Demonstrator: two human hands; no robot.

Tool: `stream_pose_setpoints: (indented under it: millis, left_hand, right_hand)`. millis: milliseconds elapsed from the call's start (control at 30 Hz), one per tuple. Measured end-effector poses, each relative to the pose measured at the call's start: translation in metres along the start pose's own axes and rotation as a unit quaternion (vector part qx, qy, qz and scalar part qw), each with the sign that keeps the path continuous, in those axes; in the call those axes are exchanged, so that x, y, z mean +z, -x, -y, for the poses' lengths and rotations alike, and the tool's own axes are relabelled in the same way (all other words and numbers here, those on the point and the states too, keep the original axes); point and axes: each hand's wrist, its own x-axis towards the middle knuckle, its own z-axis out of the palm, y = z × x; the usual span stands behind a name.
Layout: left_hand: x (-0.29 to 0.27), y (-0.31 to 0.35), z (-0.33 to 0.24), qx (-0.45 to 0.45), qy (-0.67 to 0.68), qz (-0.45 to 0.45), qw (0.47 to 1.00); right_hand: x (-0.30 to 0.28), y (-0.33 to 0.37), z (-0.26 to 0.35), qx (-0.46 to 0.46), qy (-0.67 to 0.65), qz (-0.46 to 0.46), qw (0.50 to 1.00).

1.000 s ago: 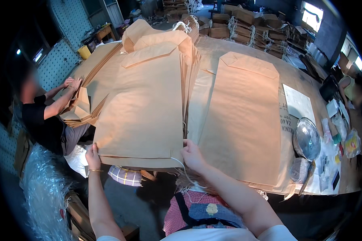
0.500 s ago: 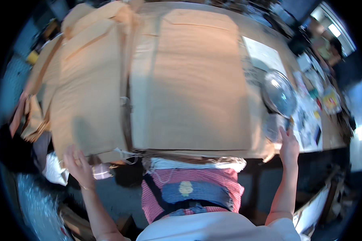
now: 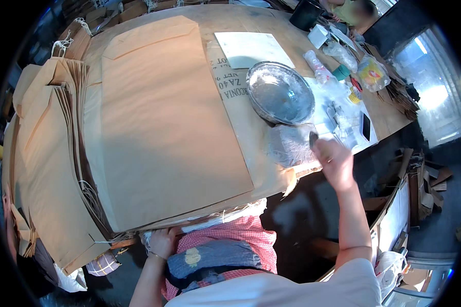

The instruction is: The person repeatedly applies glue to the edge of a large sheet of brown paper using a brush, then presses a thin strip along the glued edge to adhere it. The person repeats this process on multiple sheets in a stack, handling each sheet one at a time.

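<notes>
My right hand (image 3: 334, 161) is closed round a small dark tool (image 3: 313, 139), mostly hidden in my grip; its exact kind cannot be made out. The hand is above the table's near edge, beside a cloudy plastic-wrapped bundle (image 3: 292, 145). Just beyond the bundle stands a round metal bowl (image 3: 280, 93) with whitish smears inside. Low in front of me, my left hand (image 3: 162, 243) touches the near edge of the paper stack, its fingertips hidden. A large brown paper bag (image 3: 169, 128) lies flat in front of me, folded at its far end.
More brown paper bags (image 3: 48, 153) are piled at the left. A white sheet (image 3: 253, 49) lies beyond the bowl. To the right are a phone (image 3: 365, 126), clear plastic bags (image 3: 340, 56) and a green roll (image 3: 341, 72). A person (image 3: 351, 13) is at the far right.
The view has swung to the right. My left hand has left the left pile's near edge for the edge in front of me. My right hand still grips the tool, now lifted off the bowl's edge.
</notes>
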Motion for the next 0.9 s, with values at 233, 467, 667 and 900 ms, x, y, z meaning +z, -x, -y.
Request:
stream_pose_setpoints:
  millis: [233,467,667,900]
  left_hand:
    - [-0.001,-0.008,-0.001,-0.041,0.106,-0.002,0.994]
    - [-0.037,0.005,-0.027,-0.074,0.034,-0.063,0.995]
    - [-0.055,-0.006,-0.033,-0.002,0.066,-0.133,0.989]
    - [-0.089,0.023,-0.039,-0.103,0.116,-0.055,0.986]
  right_hand:
    - [0.089,-0.116,-0.071,0.283,-0.2,-0.035,0.937]
    - [0.08,-0.129,-0.06,0.326,-0.27,-0.034,0.905]
    - [0.074,-0.117,-0.058,0.352,-0.237,0.007,0.905]
    - [0.048,-0.142,-0.044,0.297,-0.158,-0.047,0.941]
